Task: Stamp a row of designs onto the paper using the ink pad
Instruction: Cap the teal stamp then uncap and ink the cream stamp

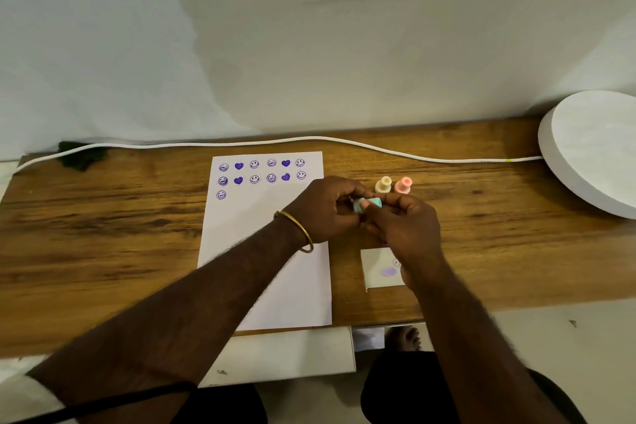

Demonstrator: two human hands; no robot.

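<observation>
A white sheet of paper [261,251] lies on the wooden table, with two full rows of purple smileys and hearts and a single smiley [221,195] starting a third row. Both hands meet just right of the sheet. My left hand [321,208] and my right hand [406,227] together pinch a small teal stamp [367,204] held above the table. A cream stamp [383,185] and a pink stamp [403,185] stand upright just behind my hands. A small white square with purple ink marks [380,268] lies under my right wrist.
A white cable [309,139] runs along the table's back edge to a large white round disc [592,151] at the far right. A dark green scrap [81,157] sits at the back left. A white board [285,354] lies below the table's front edge.
</observation>
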